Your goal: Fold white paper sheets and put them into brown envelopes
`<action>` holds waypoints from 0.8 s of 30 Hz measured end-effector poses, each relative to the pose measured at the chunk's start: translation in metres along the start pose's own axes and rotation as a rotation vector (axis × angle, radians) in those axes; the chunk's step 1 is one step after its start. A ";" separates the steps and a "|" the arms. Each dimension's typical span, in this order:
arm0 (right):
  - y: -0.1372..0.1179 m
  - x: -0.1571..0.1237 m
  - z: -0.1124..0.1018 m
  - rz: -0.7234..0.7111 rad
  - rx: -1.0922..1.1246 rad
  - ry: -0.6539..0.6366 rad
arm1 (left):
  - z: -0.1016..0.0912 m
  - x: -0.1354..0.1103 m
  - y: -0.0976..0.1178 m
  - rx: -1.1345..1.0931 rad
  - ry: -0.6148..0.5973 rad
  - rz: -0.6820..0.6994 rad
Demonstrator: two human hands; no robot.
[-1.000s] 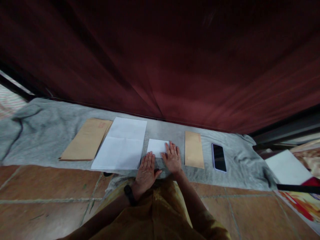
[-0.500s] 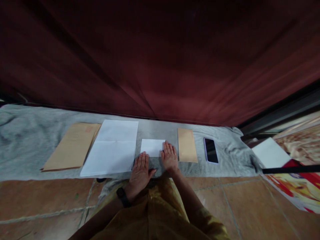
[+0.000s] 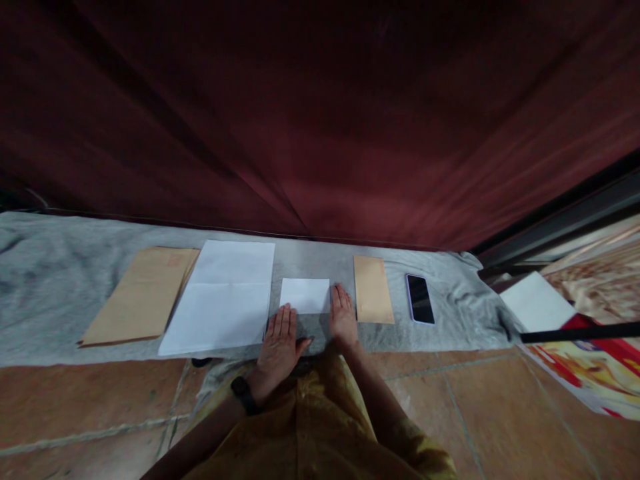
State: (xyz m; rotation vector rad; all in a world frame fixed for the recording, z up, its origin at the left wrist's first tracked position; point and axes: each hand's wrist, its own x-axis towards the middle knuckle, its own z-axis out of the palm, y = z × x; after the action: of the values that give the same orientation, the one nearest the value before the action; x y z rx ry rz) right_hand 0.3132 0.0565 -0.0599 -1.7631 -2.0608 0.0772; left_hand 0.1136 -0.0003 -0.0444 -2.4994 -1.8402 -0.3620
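Observation:
A small folded white paper lies on a grey cloth spread over the floor. My left hand rests flat and open on the cloth just below the paper's left corner, a black band on its wrist. My right hand lies flat and open beside the paper's right edge, fingers stretched out. Neither hand holds anything. Left of the paper lies a large white sheet with a crease across it. On the right lies a narrow brown envelope.
A stack of brown envelopes lies at the left of the cloth, a dark phone to the right. A dark red curtain hangs behind. White paper and a colourful mat sit at the far right. Tiled floor lies in front.
My right hand has slid off the small paper's right corner and now lies just beside its edge. The left hand has stayed put. The view has shifted slightly.

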 end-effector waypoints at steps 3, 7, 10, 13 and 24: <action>0.003 -0.001 -0.003 0.004 0.100 0.048 | -0.002 0.000 0.000 -0.008 -0.007 0.000; 0.003 -0.005 -0.008 -0.028 0.197 0.092 | -0.003 0.000 0.001 0.001 -0.016 0.001; -0.005 -0.008 -0.009 -0.179 0.169 0.013 | -0.005 0.001 0.001 0.012 -0.023 0.004; -0.013 -0.008 -0.008 -0.268 0.098 -0.073 | -0.010 0.005 0.000 0.009 -0.050 0.007; -0.018 0.004 -0.021 -0.285 -0.006 -0.155 | -0.032 0.043 -0.019 0.059 -0.154 0.128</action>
State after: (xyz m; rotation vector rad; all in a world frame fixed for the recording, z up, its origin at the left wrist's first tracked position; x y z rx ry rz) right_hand 0.3035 0.0523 -0.0339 -1.4892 -2.4045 0.1260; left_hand 0.1020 0.0416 -0.0072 -2.6537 -1.6989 -0.1133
